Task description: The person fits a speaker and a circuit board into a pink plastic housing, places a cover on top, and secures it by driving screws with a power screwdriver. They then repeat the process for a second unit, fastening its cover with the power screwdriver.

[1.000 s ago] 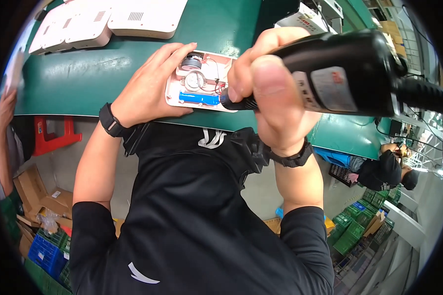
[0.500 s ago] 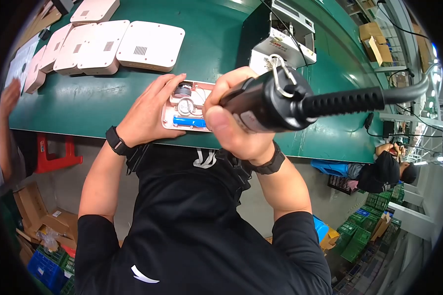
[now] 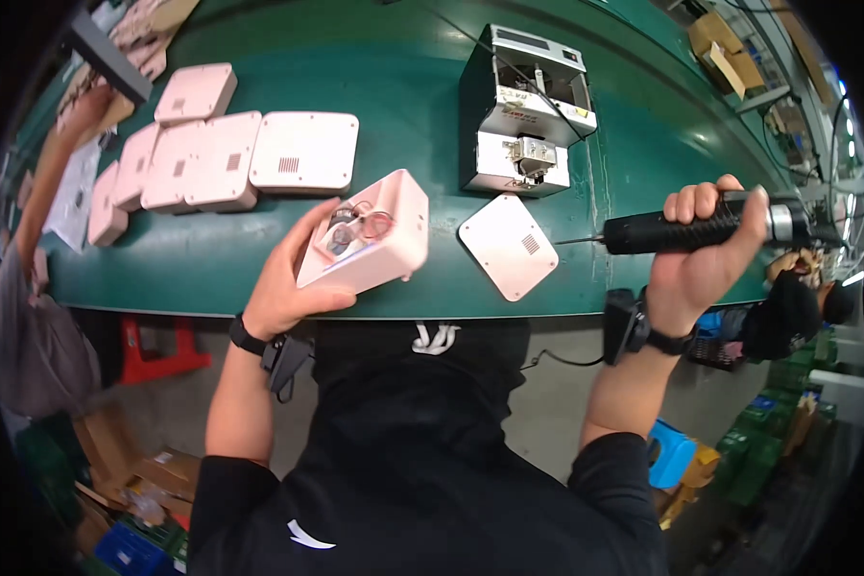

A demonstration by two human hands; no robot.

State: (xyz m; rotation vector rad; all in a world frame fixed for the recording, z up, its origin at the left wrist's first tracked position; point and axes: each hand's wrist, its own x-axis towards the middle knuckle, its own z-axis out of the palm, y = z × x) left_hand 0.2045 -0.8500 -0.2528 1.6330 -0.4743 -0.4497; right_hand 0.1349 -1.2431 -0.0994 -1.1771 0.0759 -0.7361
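My left hand (image 3: 293,278) lifts an open pale pink plastic housing (image 3: 367,234) off the green bench (image 3: 403,125), tilted so its inner wiring and round parts show. My right hand (image 3: 706,254) grips a black electric screwdriver (image 3: 686,228) held sideways out to the right, its thin bit pointing left toward a flat pink cover plate (image 3: 509,246) that lies on the bench near the front edge. A cable runs from the screwdriver's rear to the right.
A grey screw feeder box (image 3: 523,110) stands behind the cover plate. Several closed pink housings (image 3: 221,154) lie in a cluster at the back left. Another person's arm (image 3: 53,163) reaches in at far left. Crates and cartons sit on the floor below.
The screwdriver has swung away from the housing to the right. My left hand has picked the housing up off the bench and tilted it; the cover plate is now uncovered.
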